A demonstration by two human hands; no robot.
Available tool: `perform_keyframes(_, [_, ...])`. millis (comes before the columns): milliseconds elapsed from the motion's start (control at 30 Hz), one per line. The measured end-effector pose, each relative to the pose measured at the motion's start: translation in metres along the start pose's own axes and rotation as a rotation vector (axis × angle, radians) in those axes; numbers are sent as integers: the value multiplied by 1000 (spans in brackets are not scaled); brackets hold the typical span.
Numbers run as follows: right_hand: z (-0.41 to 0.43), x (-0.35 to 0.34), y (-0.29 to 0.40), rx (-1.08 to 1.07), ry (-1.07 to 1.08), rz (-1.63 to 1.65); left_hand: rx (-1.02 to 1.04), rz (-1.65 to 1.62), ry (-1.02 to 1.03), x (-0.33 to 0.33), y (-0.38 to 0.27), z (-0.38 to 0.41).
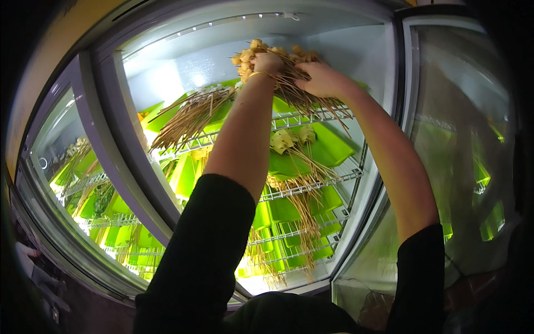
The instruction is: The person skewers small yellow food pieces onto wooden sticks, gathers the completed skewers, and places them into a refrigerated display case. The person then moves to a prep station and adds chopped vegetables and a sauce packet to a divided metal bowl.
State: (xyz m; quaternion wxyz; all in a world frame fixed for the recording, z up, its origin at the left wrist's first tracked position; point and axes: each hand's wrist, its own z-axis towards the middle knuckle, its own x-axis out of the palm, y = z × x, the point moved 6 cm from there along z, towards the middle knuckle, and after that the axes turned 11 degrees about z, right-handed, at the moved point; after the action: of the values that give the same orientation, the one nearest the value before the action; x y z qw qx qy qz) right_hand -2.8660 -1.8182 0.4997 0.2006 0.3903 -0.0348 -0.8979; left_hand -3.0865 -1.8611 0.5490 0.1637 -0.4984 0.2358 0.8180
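Note:
Both my arms reach up to the top wire shelf of a lit glass-door refrigerator. My left hand [268, 63] is among the food ends of a heap of skewers [300, 94] with pale yellow-brown pieces on them. Just right of it, my right hand [319, 78] has its fingers on the bundled wooden sticks, which point down over the shelf's front edge. A green tray [283, 106] shows beneath the heap. To the left lies another bundle of skewers [194, 115] with whitish food at its far end. The fingertips of both hands are partly hidden among the skewers.
Lower wire shelves [317, 185] hold green trays [329, 146] and more skewers, some with folded pale-yellow sheets [285, 141]. An open glass door [454, 137] stands at the right. Left of the frame post [121, 146], a second glass door [91, 183] covers more stocked shelves.

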Motion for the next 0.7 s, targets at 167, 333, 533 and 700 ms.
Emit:
perform_keyframes(167, [-18,-2,-31,68,38,-40,-559,-485,-88,-10,-45,-75])
perform_keyframes(333, [-10,5,32,29,45,126,-518,-199,433,70,47,103])
perform_keyframes(533, [-25,4,-12,111,89,83,-212,-316,111,58,-29,67])
perform_keyframes(700, [-19,-3,-6,86,79,21,-621,-683,143,-1,-13,-87])
